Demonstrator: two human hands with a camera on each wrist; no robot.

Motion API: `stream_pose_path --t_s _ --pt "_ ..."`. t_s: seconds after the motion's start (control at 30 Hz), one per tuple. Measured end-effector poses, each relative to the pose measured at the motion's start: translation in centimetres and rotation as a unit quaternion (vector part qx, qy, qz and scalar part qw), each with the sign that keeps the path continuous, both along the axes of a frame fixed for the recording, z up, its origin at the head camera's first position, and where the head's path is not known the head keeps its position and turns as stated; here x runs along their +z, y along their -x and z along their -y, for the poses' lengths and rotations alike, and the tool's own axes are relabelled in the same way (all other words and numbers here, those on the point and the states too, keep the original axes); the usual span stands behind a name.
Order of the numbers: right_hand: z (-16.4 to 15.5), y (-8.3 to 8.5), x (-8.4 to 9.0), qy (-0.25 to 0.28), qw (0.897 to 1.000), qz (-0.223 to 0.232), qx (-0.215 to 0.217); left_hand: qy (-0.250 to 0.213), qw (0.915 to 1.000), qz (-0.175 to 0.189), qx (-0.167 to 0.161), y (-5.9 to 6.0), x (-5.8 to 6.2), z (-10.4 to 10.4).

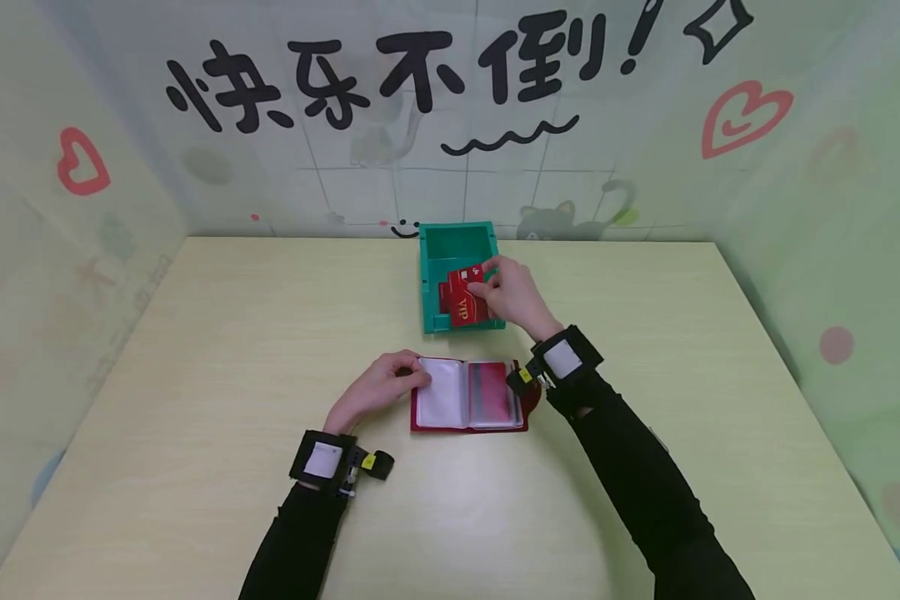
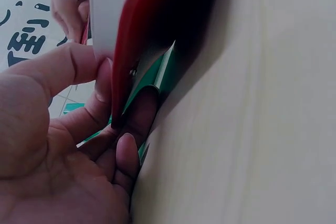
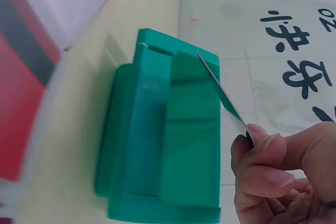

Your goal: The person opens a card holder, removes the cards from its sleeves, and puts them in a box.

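A red card (image 1: 468,297) marked "VIP" is pinched between the thumb and fingers of my right hand (image 1: 520,293), over the near part of a green plastic bin (image 1: 457,241). In the right wrist view the card (image 3: 223,94) shows edge-on. A small red patch (image 1: 444,297) shows at its left, inside the bin's outline. My left hand (image 1: 381,385) grips the left edge of an open red card holder (image 1: 468,430); in the left wrist view its thumb presses the white inner page (image 2: 107,14), fingers behind the red cover (image 2: 126,40). A pinkish-red card with a grey stripe (image 1: 492,392) sits in the right sleeve.
The holder lies on a pale wooden table (image 1: 270,333), just in front of the bin. A rounded dark red flap (image 1: 531,396) sticks out at its right, partly behind the right wrist camera (image 1: 521,379). A printed backdrop (image 1: 330,192) rises behind the table.
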State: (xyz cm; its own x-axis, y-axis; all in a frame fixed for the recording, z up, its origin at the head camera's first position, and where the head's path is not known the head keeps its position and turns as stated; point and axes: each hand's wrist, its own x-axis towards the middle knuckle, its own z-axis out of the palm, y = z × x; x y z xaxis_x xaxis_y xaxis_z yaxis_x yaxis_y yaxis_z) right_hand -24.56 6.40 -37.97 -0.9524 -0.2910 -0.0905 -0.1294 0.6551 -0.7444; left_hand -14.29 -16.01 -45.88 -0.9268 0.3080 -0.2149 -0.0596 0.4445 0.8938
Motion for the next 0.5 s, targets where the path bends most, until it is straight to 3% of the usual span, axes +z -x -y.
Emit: stream_pose_path --t_s 0.17,0.5 --pt "1.4 1.7 0.6 -0.045 0.999 0.005 0.000 0.002 0.9999 -0.010 -0.006 -0.1 0.1 0.0" --pt "3.2 3.3 -0.4 -0.111 0.994 0.006 0.022 0.002 1.0000 -0.001 0.000 -0.2 0.3 -0.2"
